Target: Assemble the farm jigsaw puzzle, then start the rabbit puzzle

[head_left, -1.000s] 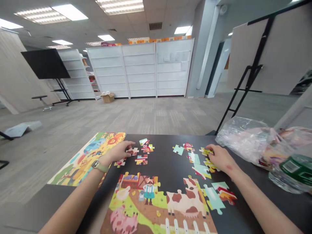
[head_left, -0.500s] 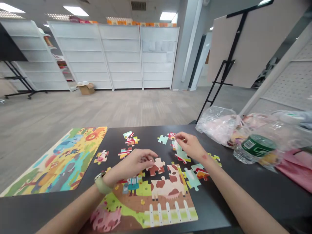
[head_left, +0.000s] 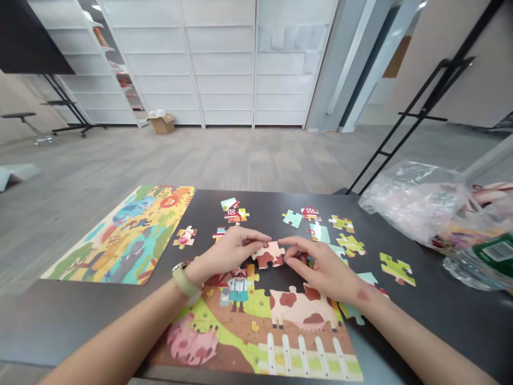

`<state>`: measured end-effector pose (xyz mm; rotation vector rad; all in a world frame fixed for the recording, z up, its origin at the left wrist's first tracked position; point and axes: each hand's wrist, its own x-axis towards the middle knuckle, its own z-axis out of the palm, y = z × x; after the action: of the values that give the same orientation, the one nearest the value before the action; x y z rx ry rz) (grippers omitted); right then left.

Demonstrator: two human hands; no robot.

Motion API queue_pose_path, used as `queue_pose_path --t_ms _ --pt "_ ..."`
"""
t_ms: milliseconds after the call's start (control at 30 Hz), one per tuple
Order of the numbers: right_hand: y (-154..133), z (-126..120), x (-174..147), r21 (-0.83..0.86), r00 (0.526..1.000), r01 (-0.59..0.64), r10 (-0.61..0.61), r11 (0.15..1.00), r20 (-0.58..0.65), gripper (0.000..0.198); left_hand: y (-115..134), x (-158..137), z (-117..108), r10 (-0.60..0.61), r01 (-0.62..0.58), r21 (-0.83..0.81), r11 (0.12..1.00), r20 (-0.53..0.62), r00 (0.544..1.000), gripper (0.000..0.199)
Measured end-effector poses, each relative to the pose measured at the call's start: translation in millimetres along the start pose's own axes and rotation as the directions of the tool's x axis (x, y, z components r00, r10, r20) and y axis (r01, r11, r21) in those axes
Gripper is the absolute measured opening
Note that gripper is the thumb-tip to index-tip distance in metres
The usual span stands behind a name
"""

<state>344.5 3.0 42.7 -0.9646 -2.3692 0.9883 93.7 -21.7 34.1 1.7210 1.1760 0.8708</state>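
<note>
A jigsaw piece [head_left: 269, 255] with brown cow patches is held between my two hands, just above the gap in the puzzle. My left hand [head_left: 234, 250] pinches its left edge with thumb and index finger. The fingers of my right hand [head_left: 323, 267] close around its right edge. Below lies the partly joined farm puzzle [head_left: 256, 315], showing a farmer, a pink pig, a spotted cow and a white fence. My left wrist hides part of its upper left, and my right hand covers some pieces beside it.
Loose pieces lie about: a pink animal-face piece [head_left: 185, 237], a barn piece [head_left: 237, 215], a pale green piece [head_left: 292, 218] and a yellow-green piece [head_left: 397, 268]. A finished animal picture [head_left: 124, 235] lies left. At right are plastic bags [head_left: 417, 203] and a bottle [head_left: 481, 264].
My right hand has come back from the far pieces to the cow-patched piece. My left hand has closed on that piece. The view has tilted down.
</note>
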Motion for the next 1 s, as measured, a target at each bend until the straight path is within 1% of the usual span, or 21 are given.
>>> queue_pose_path --t_ms 200,433,533,633,733,1000 --pt "7.4 2.4 1.3 -0.159 0.995 0.068 -0.079 0.985 -0.062 0.025 -1.1 -1.5 2.9 0.023 -0.023 -0.038 0.999 0.000 1.000 0.027" --pt "9.6 2.0 3.8 -0.218 0.985 0.137 -0.157 0.966 -0.076 0.015 -5.7 -0.5 7.4 0.021 -0.023 -0.060 0.998 -0.048 0.999 0.023" --pt "10.5 2.6 4.6 -0.232 0.981 0.168 -0.186 0.958 -0.060 0.015 -4.4 -0.8 7.2 0.004 -0.007 -0.036 0.999 -0.065 0.998 0.021" --pt "12.7 3.6 4.9 -0.227 0.977 0.197 -0.211 0.954 -0.037 0.016 -2.1 -1.5 6.4 0.005 -0.005 -0.002 1.000 -0.049 0.999 0.017" --pt "14.5 3.5 4.4 -0.217 0.973 0.219 -0.229 0.951 -0.017 0.013 -2.2 -1.5 6.3 0.017 -0.016 0.030 0.999 -0.032 0.999 0.015" --pt "13.2 0.4 1.9 -0.192 0.975 0.220 -0.222 0.956 0.011 0.012 -10.2 -1.9 5.9 0.032 -0.032 0.044 0.999 0.008 0.999 0.019"
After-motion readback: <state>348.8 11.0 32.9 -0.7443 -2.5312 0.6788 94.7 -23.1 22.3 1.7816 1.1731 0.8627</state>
